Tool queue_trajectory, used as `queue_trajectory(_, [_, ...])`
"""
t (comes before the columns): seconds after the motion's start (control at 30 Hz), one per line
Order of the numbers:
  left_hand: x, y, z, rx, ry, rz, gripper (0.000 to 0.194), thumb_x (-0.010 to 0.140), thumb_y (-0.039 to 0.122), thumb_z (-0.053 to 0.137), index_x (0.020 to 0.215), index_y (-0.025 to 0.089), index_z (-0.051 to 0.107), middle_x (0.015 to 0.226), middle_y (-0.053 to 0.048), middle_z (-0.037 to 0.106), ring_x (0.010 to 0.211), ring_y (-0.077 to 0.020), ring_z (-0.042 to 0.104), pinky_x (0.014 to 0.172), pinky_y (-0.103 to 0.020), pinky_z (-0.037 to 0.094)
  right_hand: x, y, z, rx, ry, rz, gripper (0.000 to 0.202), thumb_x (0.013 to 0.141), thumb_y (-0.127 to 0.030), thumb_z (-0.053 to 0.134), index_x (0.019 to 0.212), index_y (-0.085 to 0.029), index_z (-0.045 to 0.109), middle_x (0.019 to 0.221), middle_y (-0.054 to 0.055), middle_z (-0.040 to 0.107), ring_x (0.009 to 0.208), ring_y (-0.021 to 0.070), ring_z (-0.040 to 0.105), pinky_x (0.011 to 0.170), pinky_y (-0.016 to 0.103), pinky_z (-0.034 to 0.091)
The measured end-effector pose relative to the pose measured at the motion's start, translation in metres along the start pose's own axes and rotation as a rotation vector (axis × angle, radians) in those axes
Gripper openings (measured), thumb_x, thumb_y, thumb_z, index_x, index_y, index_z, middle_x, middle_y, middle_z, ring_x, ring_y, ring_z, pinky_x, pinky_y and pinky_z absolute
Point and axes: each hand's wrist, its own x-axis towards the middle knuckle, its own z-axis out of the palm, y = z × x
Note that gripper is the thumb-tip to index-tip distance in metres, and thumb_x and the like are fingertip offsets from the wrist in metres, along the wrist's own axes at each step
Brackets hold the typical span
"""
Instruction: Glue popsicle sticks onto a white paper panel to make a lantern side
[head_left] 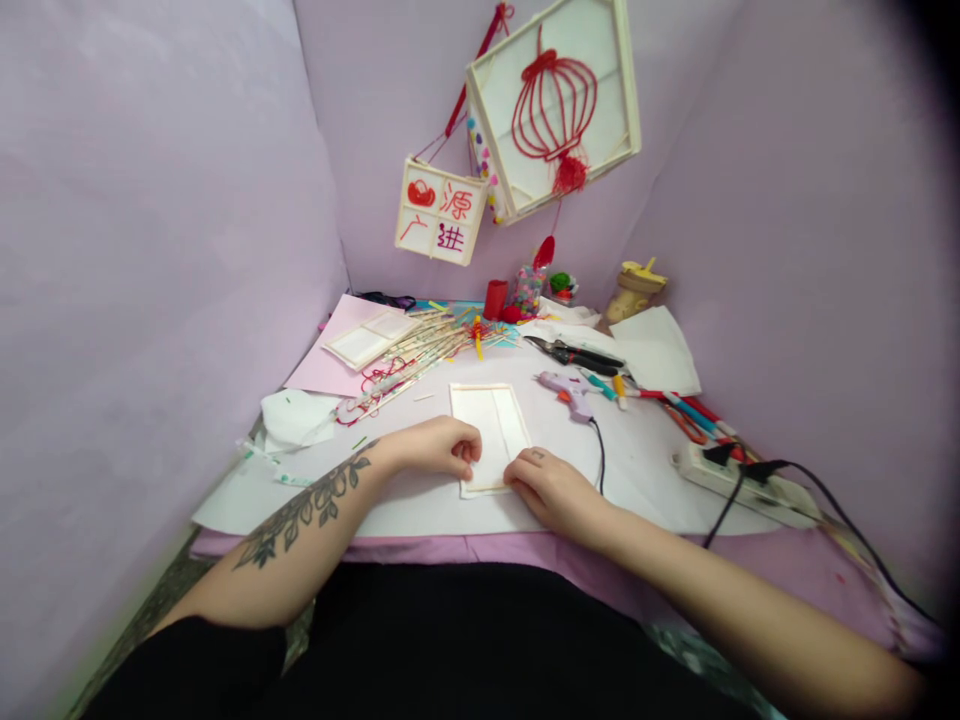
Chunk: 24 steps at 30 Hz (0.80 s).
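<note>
A small rectangular frame of thin pale sticks (487,440) with white paper across it lies flat on the table in front of me. My left hand (448,446) is at its left side, fingers curled in toward the thumb; whether anything small sits between them is hidden. At the lower right corner, my right hand (551,485) has its fingers closed on the frame's edge. The lilac glue gun (568,394) rests to the right of the frame, its cord running down beside my right hand.
Bundled sticks (427,350) and another frame (367,340) lie back left on pink paper (315,370). Black-handled pruning shears (577,355), markers (697,410) and a power strip (742,482) are on the right. A lantern picture (555,110) and a smaller panel (441,210) hang behind.
</note>
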Motion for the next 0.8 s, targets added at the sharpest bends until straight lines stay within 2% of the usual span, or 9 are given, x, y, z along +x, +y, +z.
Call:
queue_trajectory(0.17, [0.000, 0.003, 0.000, 0.055, -0.022, -0.012, 0.018, 0.065, 0.021, 0.070, 0.081, 0.016, 0.063, 0.070, 0.003, 0.057, 0.065, -0.0117, 0.053, 0.057, -0.020, 0.037, 0.002, -0.004, 0.001, -0.098, -0.015, -0.016, 0.018, 0.086, -0.010, 0.047, 0.085, -0.017, 0.064, 0.082, 0.007, 0.059, 0.078, 0.0191, 0.053, 0.068, 0.029, 0.043])
queue_trajectory(0.3, [-0.008, 0.018, -0.006, 0.167, -0.004, 0.047, 0.010, 0.074, 0.021, 0.062, 0.082, 0.016, 0.064, 0.076, 0.000, 0.061, 0.071, -0.0129, 0.055, 0.063, -0.022, 0.039, 0.004, -0.005, -0.004, -0.084, 0.000, -0.030, 0.020, 0.085, -0.009, 0.047, 0.083, -0.017, 0.066, 0.079, 0.007, 0.059, 0.076, 0.0183, 0.054, 0.068, 0.029, 0.044])
queue_trajectory(0.4, [-0.023, 0.037, -0.009, 0.315, 0.084, 0.091, 0.012, 0.082, 0.019, 0.054, 0.083, 0.016, 0.065, 0.086, -0.003, 0.064, 0.080, -0.0150, 0.056, 0.073, -0.025, 0.041, -0.002, 0.003, -0.021, 0.071, 0.127, -0.012, 0.025, 0.084, -0.009, 0.045, 0.096, -0.017, 0.066, 0.086, 0.008, 0.062, 0.080, 0.0176, 0.057, 0.072, 0.030, 0.047])
queue_trajectory(0.47, [-0.035, 0.048, -0.005, 0.427, 0.177, 0.062, 0.017, 0.085, 0.017, 0.050, 0.085, 0.017, 0.066, 0.088, -0.004, 0.064, 0.085, -0.0166, 0.057, 0.077, -0.027, 0.042, -0.011, 0.011, -0.035, 0.148, 0.258, 0.076, 0.027, 0.085, -0.009, 0.044, 0.101, -0.017, 0.064, 0.088, 0.007, 0.063, 0.078, 0.0162, 0.058, 0.072, 0.029, 0.048])
queue_trajectory(0.53, [-0.045, 0.054, 0.005, 0.515, 0.247, -0.019, 0.018, 0.087, 0.017, 0.049, 0.087, 0.018, 0.067, 0.090, -0.005, 0.064, 0.087, -0.0184, 0.057, 0.078, -0.029, 0.043, -0.024, 0.018, -0.044, 0.167, 0.348, 0.172, 0.025, 0.086, -0.011, 0.043, 0.097, -0.018, 0.064, 0.086, 0.006, 0.064, 0.073, 0.0151, 0.059, 0.068, 0.028, 0.048])
queue_trajectory(0.6, [-0.051, 0.056, 0.021, 0.545, 0.291, -0.078, 0.018, 0.087, 0.018, 0.051, 0.089, 0.018, 0.068, 0.092, -0.005, 0.064, 0.088, -0.0195, 0.057, 0.079, -0.031, 0.044, -0.037, 0.023, -0.044, 0.165, 0.363, 0.202, 0.023, 0.086, -0.012, 0.045, 0.093, -0.018, 0.065, 0.084, 0.006, 0.064, 0.072, 0.0154, 0.059, 0.067, 0.028, 0.049])
queue_trajectory(0.7, [-0.053, 0.050, 0.048, 0.518, 0.348, -0.088, 0.017, 0.087, 0.019, 0.053, 0.093, 0.020, 0.068, 0.095, -0.005, 0.064, 0.089, -0.0189, 0.058, 0.078, -0.031, 0.047, -0.050, 0.024, -0.029, 0.150, 0.324, 0.150, 0.023, 0.086, -0.012, 0.047, 0.095, -0.018, 0.067, 0.087, 0.007, 0.064, 0.081, 0.0171, 0.060, 0.073, 0.030, 0.051])
queue_trajectory(0.8, [-0.052, 0.040, 0.066, 0.537, 0.442, -0.073, 0.018, 0.087, 0.019, 0.054, 0.098, 0.021, 0.068, 0.100, -0.005, 0.065, 0.091, -0.0191, 0.058, 0.080, -0.031, 0.049, -0.051, 0.019, -0.011, 0.098, 0.343, 0.072, 0.026, 0.088, -0.012, 0.046, 0.105, -0.017, 0.066, 0.095, 0.010, 0.062, 0.089, 0.0192, 0.058, 0.079, 0.033, 0.051])
